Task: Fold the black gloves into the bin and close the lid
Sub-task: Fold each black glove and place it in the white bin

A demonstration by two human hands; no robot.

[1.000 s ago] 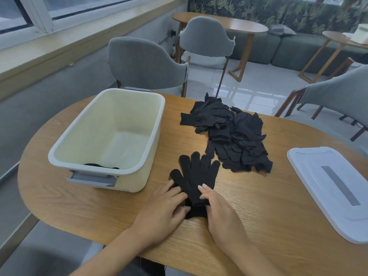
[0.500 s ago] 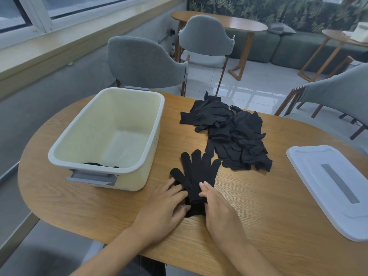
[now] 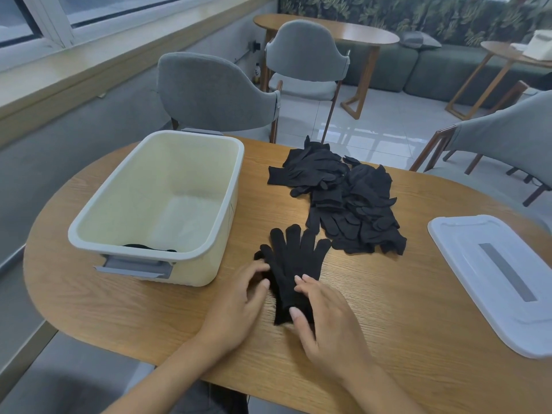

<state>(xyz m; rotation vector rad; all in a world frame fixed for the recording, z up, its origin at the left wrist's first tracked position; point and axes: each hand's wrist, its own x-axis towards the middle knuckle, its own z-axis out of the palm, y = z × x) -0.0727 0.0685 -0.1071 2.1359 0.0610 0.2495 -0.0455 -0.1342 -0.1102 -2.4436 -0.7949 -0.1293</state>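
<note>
Gloves — one flat glove [image 3: 294, 270] under left hand [image 3: 236, 309] and right hand [image 3: 325, 327], fingers relaxed, gripping nothing, one bin [image 3: 98, 222], one lid [image 3: 448, 234].

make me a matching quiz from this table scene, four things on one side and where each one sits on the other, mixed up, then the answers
Things:
1. bin
2. lid
3. glove pile
4. single glove

Places:
A. far right of the table
B. flat between the two hands
C. left of the table, open
D. middle of the table, behind the single glove

Pairs: 1-C, 2-A, 3-D, 4-B
</note>
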